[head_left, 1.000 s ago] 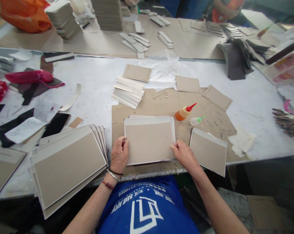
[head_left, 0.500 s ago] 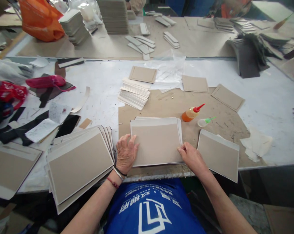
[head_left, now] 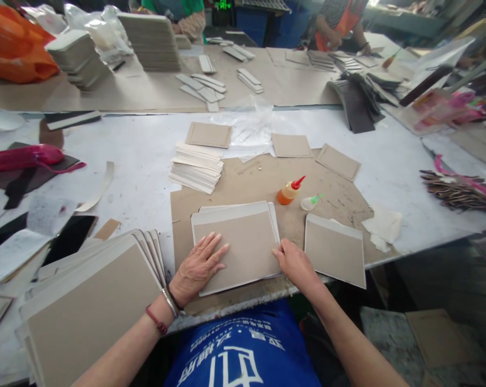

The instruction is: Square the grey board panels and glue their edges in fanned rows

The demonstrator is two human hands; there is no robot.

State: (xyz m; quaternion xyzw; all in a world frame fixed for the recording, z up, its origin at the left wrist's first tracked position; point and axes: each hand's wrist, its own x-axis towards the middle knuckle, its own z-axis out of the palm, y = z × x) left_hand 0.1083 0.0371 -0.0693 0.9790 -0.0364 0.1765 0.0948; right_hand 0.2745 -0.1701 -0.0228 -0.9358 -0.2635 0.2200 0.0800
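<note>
A small stack of grey cardboard panels with white borders [head_left: 243,242] lies on a brown cardboard mat [head_left: 262,177] at the table's near edge. My left hand [head_left: 198,266] rests flat on the top panel's left part, fingers stretched out. My right hand [head_left: 293,263] is curled at the stack's lower right corner, its fingers pinching the panel edge. Another single panel [head_left: 335,250] lies just right of my right hand. A larger fanned pile of the same panels [head_left: 93,301] sits to my left.
An orange glue bottle with a red tip [head_left: 289,191] and a small green-tipped bottle [head_left: 310,201] lie behind the stack. A pile of white sheets [head_left: 196,166], small cardboard squares [head_left: 291,145] and a phone [head_left: 71,236] lie about. Other people work at the far table.
My left hand has uncurled and slid onto the top panel, now lying flat. My right hand stays at the lower right corner. The camera view has tilted up and shifted slightly.
</note>
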